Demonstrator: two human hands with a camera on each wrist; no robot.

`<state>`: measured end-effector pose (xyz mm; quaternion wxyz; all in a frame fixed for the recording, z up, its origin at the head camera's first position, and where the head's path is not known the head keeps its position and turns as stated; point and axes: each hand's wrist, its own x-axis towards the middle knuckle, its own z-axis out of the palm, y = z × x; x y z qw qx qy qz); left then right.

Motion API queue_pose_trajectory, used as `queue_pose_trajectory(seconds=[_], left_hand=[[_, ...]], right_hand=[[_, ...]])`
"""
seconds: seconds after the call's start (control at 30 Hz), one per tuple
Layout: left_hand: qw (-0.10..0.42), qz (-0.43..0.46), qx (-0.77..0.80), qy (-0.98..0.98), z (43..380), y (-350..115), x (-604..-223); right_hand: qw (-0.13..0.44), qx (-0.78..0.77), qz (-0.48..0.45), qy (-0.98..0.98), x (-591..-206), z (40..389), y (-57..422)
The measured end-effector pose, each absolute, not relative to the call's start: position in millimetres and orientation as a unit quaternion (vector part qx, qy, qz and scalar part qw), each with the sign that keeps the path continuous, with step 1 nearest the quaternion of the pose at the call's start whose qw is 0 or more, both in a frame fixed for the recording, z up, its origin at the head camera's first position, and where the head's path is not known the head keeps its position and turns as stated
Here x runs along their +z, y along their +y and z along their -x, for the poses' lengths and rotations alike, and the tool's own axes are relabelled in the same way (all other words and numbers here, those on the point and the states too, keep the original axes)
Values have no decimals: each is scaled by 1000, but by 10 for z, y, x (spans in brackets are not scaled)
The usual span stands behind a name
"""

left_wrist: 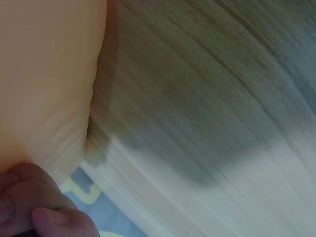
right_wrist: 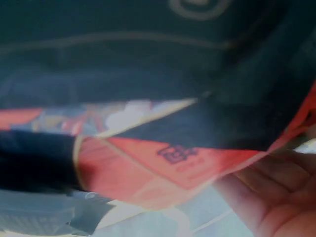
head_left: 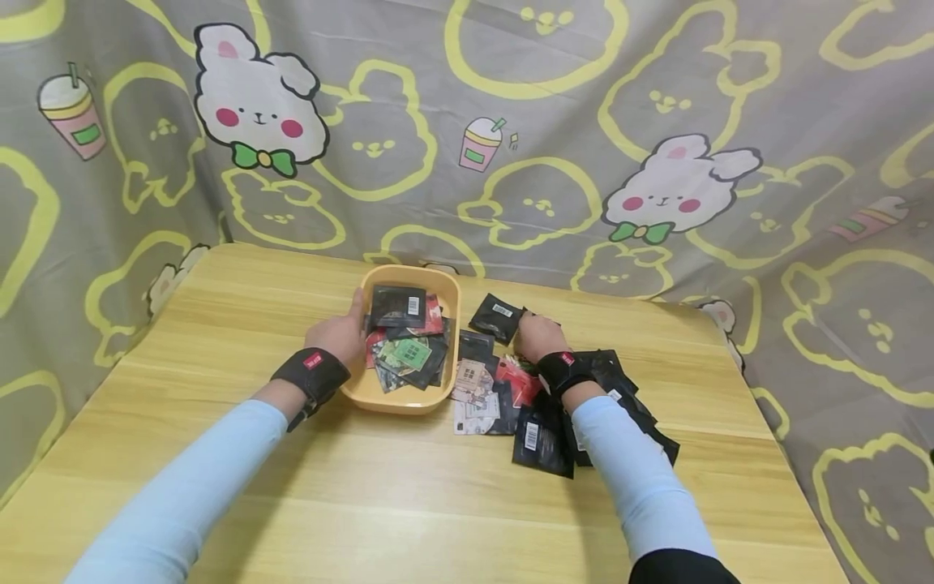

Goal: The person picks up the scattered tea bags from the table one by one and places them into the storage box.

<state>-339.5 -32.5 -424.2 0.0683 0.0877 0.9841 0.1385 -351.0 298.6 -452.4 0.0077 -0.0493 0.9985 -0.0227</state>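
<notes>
The left hand (head_left: 336,334) set bent fingers against a smooth, round-cornered yellow tub (head_left: 397,407), grip uncertain. The right hand (head_left: 538,337) lay among flat, glossy packets (head_left: 546,456) heaped beside the tub, hold impossible to tell. Wood-grained tabletop (head_left: 409,503) stretched in front; patterned fabric (head_left: 540,146) hung behind its back edge.

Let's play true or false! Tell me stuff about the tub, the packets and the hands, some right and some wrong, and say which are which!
1. The tub is blue. False: it is yellow.
2. A black packet with a barcode lies in the tub. True.
3. The left hand is at the tub's left side. True.
4. The right hand is inside the tub. False: it is right of the tub, among other packets.
5. All the packets are in the tub. False: many lie on the table.
6. The cloth shows a rabbit with a green bow. True.
</notes>
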Motion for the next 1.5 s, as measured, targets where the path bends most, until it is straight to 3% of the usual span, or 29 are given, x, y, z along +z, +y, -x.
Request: queue_pose_trajectory(seconds=[0.23, 0.67, 1.0, 1.13, 1.27, 1.5], left_hand=[[61, -93, 139, 984, 3387, -304, -4212], [57, -88, 148, 983, 3410, -356, -4230], [52, -88, 143, 985, 3397, -340, -4287], [51, -88, 143, 985, 3375, -322, -4264], [50, -91, 147, 984, 3371, -311, -4245], [51, -89, 149, 984, 3386, -329, -4274]], right_hand=[[-83, -97, 30, 991, -4298, 3420, 2941], [-124, -65, 152, 978, -4001, 3205, 2206], [-122, -10, 262, 957, -3908, 2953, 1664], [-74, -25, 302, 950, -3916, 2880, 1594], [-20, -46, 310, 949, -3924, 2839, 1600], [-13, -50, 293, 955, -3957, 2895, 1698]])
